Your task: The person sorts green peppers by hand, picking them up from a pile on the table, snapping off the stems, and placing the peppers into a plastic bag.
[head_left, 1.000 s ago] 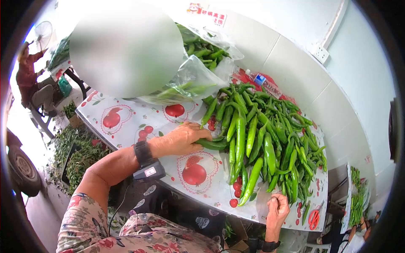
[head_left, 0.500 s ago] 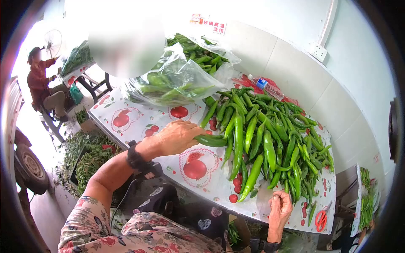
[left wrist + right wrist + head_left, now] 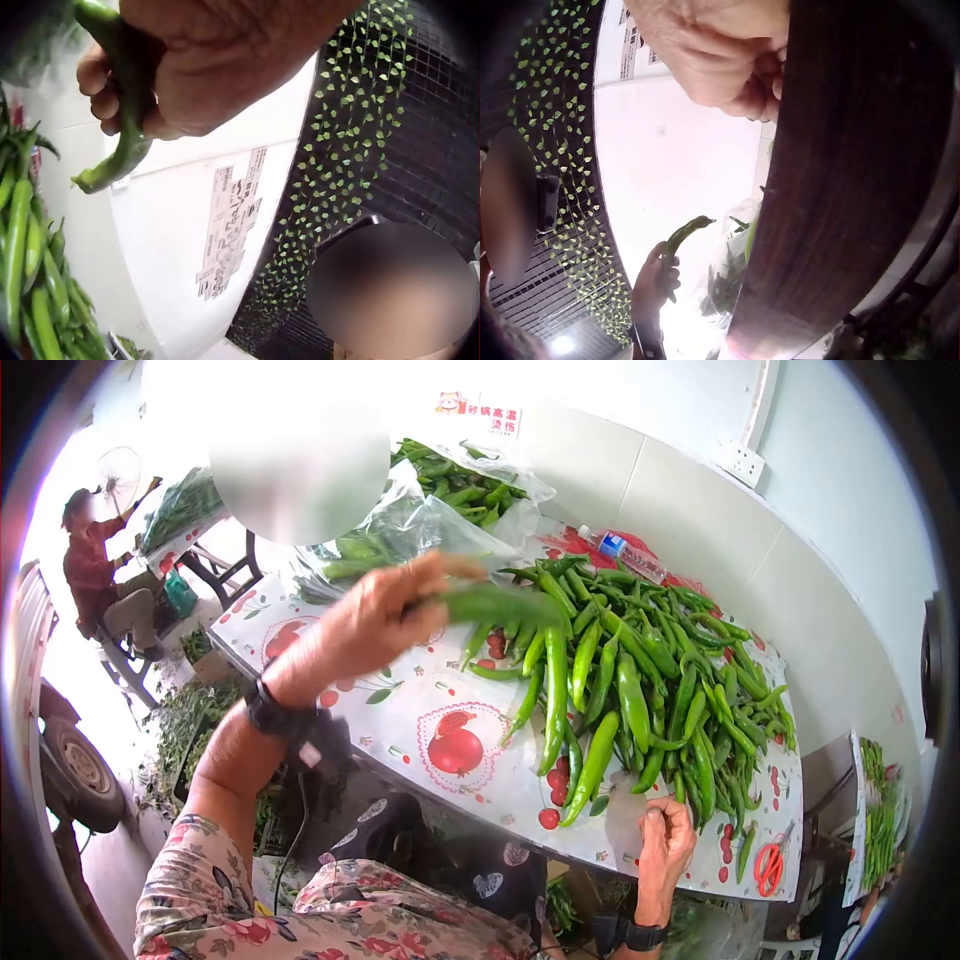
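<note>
Fingers (image 3: 94, 71) of the left hand (image 3: 370, 615) grasp one green pepper (image 3: 500, 606) above the surface (image 3: 515, 785), seemingly to clear the heap (image 3: 633, 700); the right hand (image 3: 667, 842) lies curled beside it, apparently empty.

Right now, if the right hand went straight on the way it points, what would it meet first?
Most likely the pile of green peppers, lying just ahead of the right hand. The hand's height over the table is unclear, so it might pass above them.
</note>
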`<state>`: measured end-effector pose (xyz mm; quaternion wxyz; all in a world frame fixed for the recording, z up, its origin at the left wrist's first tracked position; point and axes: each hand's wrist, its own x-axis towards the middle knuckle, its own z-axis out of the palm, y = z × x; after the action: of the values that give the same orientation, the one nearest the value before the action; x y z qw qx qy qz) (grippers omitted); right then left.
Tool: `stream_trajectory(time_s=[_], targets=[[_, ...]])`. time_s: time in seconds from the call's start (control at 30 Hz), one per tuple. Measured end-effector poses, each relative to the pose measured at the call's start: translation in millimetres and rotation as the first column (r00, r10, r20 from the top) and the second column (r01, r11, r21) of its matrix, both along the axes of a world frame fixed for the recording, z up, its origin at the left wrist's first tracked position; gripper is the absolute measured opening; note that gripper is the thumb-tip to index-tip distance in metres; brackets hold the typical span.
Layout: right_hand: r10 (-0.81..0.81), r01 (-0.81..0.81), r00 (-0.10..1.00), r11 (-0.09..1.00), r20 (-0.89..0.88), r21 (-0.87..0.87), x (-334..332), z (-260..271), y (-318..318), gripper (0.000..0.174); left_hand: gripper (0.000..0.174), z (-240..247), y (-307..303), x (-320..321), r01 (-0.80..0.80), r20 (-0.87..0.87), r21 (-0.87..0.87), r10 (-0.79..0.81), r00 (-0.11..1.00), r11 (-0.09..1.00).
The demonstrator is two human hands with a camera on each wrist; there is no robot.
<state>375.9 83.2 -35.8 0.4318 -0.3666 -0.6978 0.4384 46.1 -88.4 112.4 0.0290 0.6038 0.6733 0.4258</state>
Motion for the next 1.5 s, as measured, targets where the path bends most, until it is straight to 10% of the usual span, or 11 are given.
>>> stream_trajectory(time_s=[0.17,0.27,0.5,0.6,0.8,1.5], targets=[[0.003,-0.001,0.999,0.999,0.034,-0.045,4.0,1.6,0.6,0.009,0.035,35.0,15.7,-49.9,-0.256,-0.149,0.19,0.286,0.947,0.948],[0.007,-0.007,1.0,0.998,-0.01,-0.062,2.5,2.5,-0.8,0.009,0.035,21.6,29.1,-91.9,-0.197,-0.572,0.361,0.383,0.725,0.912],[0.006,-0.005,1.0,0.998,0.014,-0.056,3.3,2.1,0.5,0.01,0.036,23.0,66.8,-140.3,-0.37,-0.437,0.36,0.505,0.744,0.857],[0.019,-0.02,1.0,0.996,-0.008,-0.087,4.7,1.0,0.5,0.01,0.036,32.9,93.1,-152.8,-0.478,-0.152,0.199,0.509,0.847,0.855],[0.022,-0.027,0.999,0.994,-0.047,-0.104,7.6,-3.7,4.0,0.01,0.054,-17.6,110.8,-164.5,-0.188,-0.494,0.232,0.283,0.822,0.954],[0.04,-0.055,0.992,0.991,-0.123,-0.122,3.5,3.5,0.1,0.008,0.037,13.4,26.8,-140.5,-0.558,-0.689,-0.292,0.234,0.686,0.777]])
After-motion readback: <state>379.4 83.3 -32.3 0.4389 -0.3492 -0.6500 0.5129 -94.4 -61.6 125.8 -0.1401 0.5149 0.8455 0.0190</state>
